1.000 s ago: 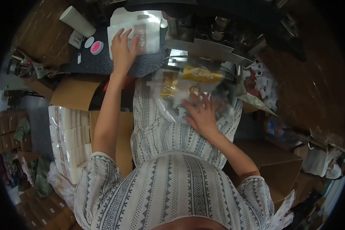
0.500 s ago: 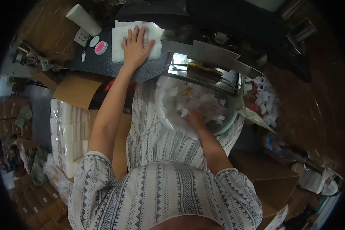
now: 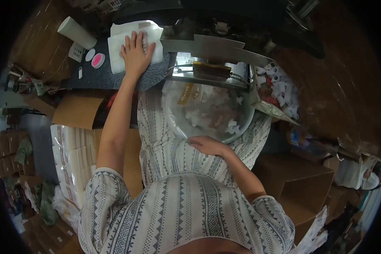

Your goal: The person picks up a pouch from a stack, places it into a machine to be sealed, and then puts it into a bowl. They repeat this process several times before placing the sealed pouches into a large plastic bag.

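Note:
My left hand (image 3: 136, 56) lies flat, fingers spread, on a stack of white sheets or flat packets (image 3: 115, 50) on the dark textured mat (image 3: 101, 78). My right hand (image 3: 208, 146) rests at the near rim of a round basin in my lap, its fingers stretched out to the left and nothing visible in them. The basin (image 3: 173, 122) appears lined with clear plastic and contains crumpled film, small white scraps and a strip with gold printing (image 3: 185, 94). Beside the stack sit an open round container of pink stuff (image 3: 98, 60) and a white lid (image 3: 90, 55).
A dark machine with a metal guard plate (image 3: 216, 47) spans the bench above the basin. To the right is a bag of white and red pieces (image 3: 283, 91). A white cup (image 3: 77, 33) lies tilted at upper left. Cardboard boxes (image 3: 300, 182) and wrapped white packs (image 3: 72, 156) flank my seat.
My right hand has come out of the basin's contents and down to its near rim. The left hand stays on the white stack. The view has shifted slightly.

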A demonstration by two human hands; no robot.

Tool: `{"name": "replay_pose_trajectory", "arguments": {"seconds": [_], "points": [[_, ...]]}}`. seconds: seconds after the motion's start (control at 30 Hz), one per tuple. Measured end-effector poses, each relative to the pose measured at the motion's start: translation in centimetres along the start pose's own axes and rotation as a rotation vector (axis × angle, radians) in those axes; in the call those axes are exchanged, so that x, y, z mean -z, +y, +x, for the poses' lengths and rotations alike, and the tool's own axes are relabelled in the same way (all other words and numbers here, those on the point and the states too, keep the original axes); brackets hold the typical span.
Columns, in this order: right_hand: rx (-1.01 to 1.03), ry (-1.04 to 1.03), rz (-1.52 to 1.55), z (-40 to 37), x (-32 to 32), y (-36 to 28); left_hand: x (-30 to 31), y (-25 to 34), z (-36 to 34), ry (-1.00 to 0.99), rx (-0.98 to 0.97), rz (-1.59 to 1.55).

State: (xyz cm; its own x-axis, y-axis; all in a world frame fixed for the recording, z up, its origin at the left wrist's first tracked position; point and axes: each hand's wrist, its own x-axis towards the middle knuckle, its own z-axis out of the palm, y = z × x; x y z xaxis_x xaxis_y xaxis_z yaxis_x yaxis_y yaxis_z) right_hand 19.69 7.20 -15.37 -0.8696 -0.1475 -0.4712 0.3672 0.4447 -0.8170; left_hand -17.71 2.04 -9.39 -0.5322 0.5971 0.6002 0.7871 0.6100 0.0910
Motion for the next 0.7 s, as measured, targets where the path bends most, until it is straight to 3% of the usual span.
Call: {"name": "replay_pose_trajectory", "arguments": {"seconds": [0.07, 0.13, 0.27, 0.33, 0.37, 0.43, 0.53, 0.6, 0.7], "points": [[0.184, 0.184, 0.32, -4.6, 2.4, -4.8, 0.0, -0.1, 0.0, -0.003, -0.005, 0.002], [0.222, 0.567, 0.287, -8.2, 6.3, -8.1, 0.0, 0.1, -0.1, -0.008, 0.0, 0.011], [0.015, 1.377, -0.098, -10.4, 14.7, -7.0, 0.0, 0.2, 0.0, -0.015, 0.016, 0.011], [-0.065, 1.388, -0.584, -9.2, 17.7, -3.9, 0.1, 0.1, -0.2, -0.012, 0.009, 0.019], [-0.06, 1.386, -0.58, -8.9, 18.3, -3.1, 0.2, 0.1, -0.4, -0.018, 0.004, 0.011], [-0.142, 1.174, -0.491, -8.3, 19.1, -2.2, 0.8, 0.2, -0.5, -0.022, 0.004, 0.012], [-0.109, 1.174, -0.431, -8.3, 19.3, -1.8, 3.1, 1.6, -2.4, 0.063, -0.051, -0.017], [-0.081, 1.214, -0.426, -8.5, 19.2, -1.5, 5.0, 3.3, -5.6, -0.191, -0.073, -0.104], [-0.089, 1.266, -0.39, -9.4, 18.4, -3.1, 8.7, 5.2, -8.5, -0.255, -0.119, -0.112]]}}
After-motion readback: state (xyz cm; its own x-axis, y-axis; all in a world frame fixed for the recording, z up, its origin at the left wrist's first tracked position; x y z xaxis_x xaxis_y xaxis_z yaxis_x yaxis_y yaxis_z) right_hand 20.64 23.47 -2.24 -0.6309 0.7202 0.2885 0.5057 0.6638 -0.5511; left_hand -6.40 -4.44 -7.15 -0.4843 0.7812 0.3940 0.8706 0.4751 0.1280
